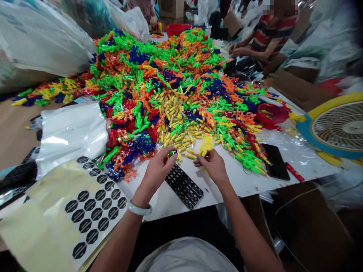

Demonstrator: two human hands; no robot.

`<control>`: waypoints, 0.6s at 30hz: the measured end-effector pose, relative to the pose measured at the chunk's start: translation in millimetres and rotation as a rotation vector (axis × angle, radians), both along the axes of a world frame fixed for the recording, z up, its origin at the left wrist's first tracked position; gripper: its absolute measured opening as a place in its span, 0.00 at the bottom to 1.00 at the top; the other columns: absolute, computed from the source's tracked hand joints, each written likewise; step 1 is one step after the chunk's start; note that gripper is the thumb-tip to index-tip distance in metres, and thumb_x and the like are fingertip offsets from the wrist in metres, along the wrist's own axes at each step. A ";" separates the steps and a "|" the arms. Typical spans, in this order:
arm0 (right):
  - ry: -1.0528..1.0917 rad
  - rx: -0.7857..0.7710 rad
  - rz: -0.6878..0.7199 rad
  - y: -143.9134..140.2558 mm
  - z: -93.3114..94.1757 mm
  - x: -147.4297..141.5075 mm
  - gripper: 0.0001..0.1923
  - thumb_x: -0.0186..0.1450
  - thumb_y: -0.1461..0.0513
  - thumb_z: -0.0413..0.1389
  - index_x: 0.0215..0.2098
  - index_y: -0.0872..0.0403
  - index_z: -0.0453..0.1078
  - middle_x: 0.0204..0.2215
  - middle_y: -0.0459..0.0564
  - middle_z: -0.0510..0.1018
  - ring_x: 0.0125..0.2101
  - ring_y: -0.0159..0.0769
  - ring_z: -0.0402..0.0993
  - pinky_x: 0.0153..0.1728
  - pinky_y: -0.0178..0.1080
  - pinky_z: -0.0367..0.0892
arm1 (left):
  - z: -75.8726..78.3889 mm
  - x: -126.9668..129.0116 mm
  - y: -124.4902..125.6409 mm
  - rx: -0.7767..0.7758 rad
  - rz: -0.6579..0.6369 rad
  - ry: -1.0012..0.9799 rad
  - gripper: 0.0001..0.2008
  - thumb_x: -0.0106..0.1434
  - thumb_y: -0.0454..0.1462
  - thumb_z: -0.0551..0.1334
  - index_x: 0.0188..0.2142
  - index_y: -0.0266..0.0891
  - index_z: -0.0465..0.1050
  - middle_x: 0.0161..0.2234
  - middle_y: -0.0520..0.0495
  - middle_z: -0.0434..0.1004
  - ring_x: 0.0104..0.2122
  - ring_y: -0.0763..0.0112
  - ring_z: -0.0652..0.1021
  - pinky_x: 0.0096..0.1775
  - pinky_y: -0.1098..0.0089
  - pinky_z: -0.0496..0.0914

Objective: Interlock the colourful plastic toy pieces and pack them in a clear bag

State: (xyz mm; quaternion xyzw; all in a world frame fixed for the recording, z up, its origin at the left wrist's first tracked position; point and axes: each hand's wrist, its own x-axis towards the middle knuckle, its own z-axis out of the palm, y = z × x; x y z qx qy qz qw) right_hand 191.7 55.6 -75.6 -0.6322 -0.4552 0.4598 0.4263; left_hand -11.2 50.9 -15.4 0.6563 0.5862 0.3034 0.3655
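Nearest to us, our left hand (159, 170) (a pale bangle (139, 209) on its wrist) has the fingertips pinched on a small green piece (171, 153) at the edge of the pile. Our right hand (213, 166) pinches a yellow plastic piece (206, 145) between thumb and fingers, just beside the left one. Between and under both hands lies a black grid tray (184, 186) on the white table (244, 181). On the left we see a sheet with black hexagon stickers (95, 206) and, behind it, a stack of clear plastic bags (72, 132). To the right of our hands a dark phone (275, 161) lies flat, with a red pen-like thing (294, 172) near it. Directly behind the hands the big pile of colourful plastic pieces (170, 83) covers most of the table; a red bowl (270, 114) sits at its right edge. A fan (337, 126) with a blue and yellow ring stands off the table. Far behind, another person's hands (238, 49) work at the table's far side.
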 end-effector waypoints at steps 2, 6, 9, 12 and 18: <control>0.284 -0.063 0.078 -18.8 0.1 -28.2 0.18 0.55 0.54 0.61 0.39 0.56 0.67 0.29 0.48 0.78 0.26 0.37 0.78 0.31 0.40 0.75 | 0.4 -0.5 -0.4 -0.004 -0.001 0.000 0.16 0.65 0.46 0.55 0.48 0.45 0.73 0.34 0.54 0.76 0.27 0.74 0.69 0.33 0.74 0.63; 0.336 -0.152 0.132 -53.0 -12.2 -77.8 0.19 0.56 0.53 0.60 0.40 0.55 0.66 0.21 0.44 0.77 0.18 0.36 0.75 0.22 0.37 0.73 | -0.7 -0.3 -0.4 0.002 0.009 -0.028 0.16 0.65 0.45 0.55 0.48 0.45 0.72 0.40 0.53 0.77 0.34 0.73 0.73 0.37 0.75 0.66; -0.048 -0.014 0.135 -61.2 -23.1 -96.3 0.13 0.60 0.56 0.56 0.40 0.54 0.65 0.23 0.45 0.77 0.20 0.36 0.75 0.22 0.36 0.70 | -2.5 0.6 0.1 0.001 0.014 -0.035 0.16 0.65 0.45 0.55 0.49 0.45 0.72 0.45 0.52 0.77 0.40 0.71 0.75 0.42 0.74 0.67; -0.535 0.104 0.166 -57.7 -22.9 -104.9 0.08 0.61 0.62 0.53 0.39 0.55 0.66 0.31 0.53 0.78 0.30 0.40 0.77 0.30 0.38 0.71 | -3.9 1.3 0.4 -0.006 0.020 -0.003 0.17 0.65 0.46 0.55 0.49 0.45 0.72 0.44 0.52 0.78 0.39 0.70 0.76 0.44 0.72 0.68; -0.885 0.028 0.308 -49.9 -7.8 -130.2 0.17 0.64 0.65 0.49 0.52 0.58 0.65 0.42 0.61 0.76 0.33 0.42 0.77 0.28 0.38 0.71 | -1.1 -4.0 -0.3 0.041 -0.057 0.007 0.21 0.65 0.50 0.53 0.51 0.45 0.70 0.50 0.48 0.76 0.49 0.64 0.75 0.52 0.66 0.66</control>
